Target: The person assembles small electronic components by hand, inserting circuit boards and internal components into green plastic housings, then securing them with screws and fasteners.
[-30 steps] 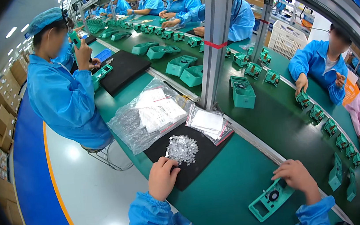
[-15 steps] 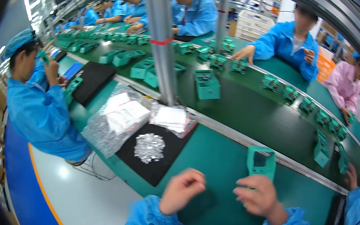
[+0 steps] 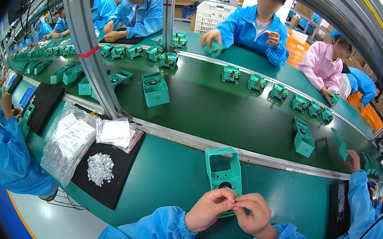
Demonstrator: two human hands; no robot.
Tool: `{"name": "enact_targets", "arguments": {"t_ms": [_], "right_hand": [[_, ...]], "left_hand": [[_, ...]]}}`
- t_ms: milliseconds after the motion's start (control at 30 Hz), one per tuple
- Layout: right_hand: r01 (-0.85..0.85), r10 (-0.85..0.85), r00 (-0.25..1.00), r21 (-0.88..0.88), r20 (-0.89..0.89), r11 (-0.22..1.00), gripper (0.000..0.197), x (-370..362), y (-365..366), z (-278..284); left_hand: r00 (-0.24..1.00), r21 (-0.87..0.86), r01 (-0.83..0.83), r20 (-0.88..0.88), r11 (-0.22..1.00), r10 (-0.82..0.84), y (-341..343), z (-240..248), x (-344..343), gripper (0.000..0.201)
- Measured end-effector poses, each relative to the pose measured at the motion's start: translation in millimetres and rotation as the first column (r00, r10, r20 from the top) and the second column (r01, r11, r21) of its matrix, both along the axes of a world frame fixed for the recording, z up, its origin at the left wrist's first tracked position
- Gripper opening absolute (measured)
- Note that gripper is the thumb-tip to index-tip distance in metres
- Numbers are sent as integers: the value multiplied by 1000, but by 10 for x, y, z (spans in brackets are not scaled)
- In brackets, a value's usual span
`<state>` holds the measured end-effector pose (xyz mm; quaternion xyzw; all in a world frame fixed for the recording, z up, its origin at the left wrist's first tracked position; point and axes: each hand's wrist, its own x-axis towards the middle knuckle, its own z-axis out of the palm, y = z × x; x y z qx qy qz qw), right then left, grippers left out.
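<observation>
In front of me a green plastic housing (image 3: 221, 180) lies on the bench, with a large rectangular opening at its far end and a round black part in it. Just over its near end, my left hand (image 3: 210, 210) and my right hand (image 3: 254, 212) meet, fingertips touching. Both are closed in a pinch. Whatever sits between the fingertips is too small or hidden to make out. To the left, a pile of small clear, shiny pieces (image 3: 100, 169) rests on a black mat (image 3: 111, 194).
Plastic bags with white labels (image 3: 71, 138) lie beyond the mat, near a metal post (image 3: 92, 60). Past a metal rail, a green conveyor (image 3: 190, 112) carries several green housings and assemblies. A co-worker's hand (image 3: 354, 161) and a black tray (image 3: 336, 209) are at the right.
My hands, apart before, have come together over the housing's near end. The view has swung to the right. Across the conveyor a co-worker has lifted a green assembly.
</observation>
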<state>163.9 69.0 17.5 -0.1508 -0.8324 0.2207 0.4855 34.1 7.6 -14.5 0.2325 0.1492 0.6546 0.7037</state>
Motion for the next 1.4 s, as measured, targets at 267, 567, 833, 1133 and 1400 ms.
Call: {"name": "enact_targets", "arguments": {"t_ms": [267,567,833,1133,1400], "right_hand": [[-68,70,997,-40,43,997,13,-105,23,-87],[-50,59,996,-132,63,990,13,-149,125,-197],[-150,134,980,101,149,984,14,-69,274,-210],[16,-107,890,204,443,979,12,-214,675,285],[-129,-57,510,141,859,982,9,-451,929,88]], "left_hand": [[923,33,-194,-332,980,194,-81,-44,-110,3],[914,-89,-190,-379,978,143,-47,-60,-163,12],[941,-166,-128,-330,978,68,-62,-38,-193,9],[176,554,16,-821,833,543,-97,-39,-30,24],[-108,449,398,-843,800,527,-156,-378,163,21]]}}
